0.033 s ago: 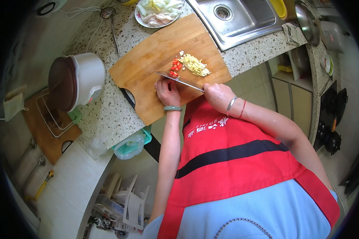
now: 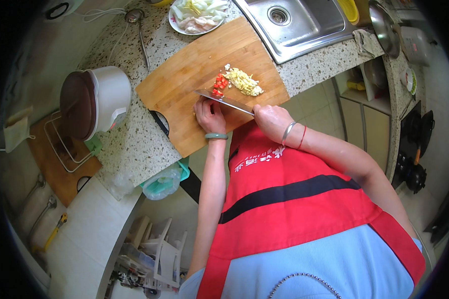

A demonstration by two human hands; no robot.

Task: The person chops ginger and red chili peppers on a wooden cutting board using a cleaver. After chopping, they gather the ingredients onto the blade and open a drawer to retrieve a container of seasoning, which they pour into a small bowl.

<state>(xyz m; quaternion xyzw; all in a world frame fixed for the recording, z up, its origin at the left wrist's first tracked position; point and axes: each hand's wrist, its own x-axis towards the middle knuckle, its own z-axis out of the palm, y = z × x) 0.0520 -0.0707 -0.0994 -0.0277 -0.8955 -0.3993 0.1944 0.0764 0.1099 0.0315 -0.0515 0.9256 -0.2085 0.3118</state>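
Observation:
My right hand (image 2: 273,121) is closed around the handle of a kitchen knife (image 2: 229,102), whose blade slants up and left across a wooden cutting board (image 2: 184,74). Against the near side of the blade, my left hand (image 2: 209,115) rests on the board with its fingers curled down. Whatever lies under those fingers is hidden by the hand and blade. Just beyond the blade sit chopped red pieces, seemingly chili (image 2: 220,82). A heap of pale yellow minced pieces (image 2: 243,81), possibly garlic or ginger, touches them on the right.
A plate (image 2: 172,22) of pale sliced food stands behind the board, near a ladle (image 2: 143,42). The steel sink (image 2: 309,25) is at the back right. A white appliance with a brown lid (image 2: 112,94) stands left. A bagged green bin (image 2: 162,184) hangs at the counter's front edge.
The knife and my right hand have shifted very slightly to the left. My left hand and the chopped heaps stay in place.

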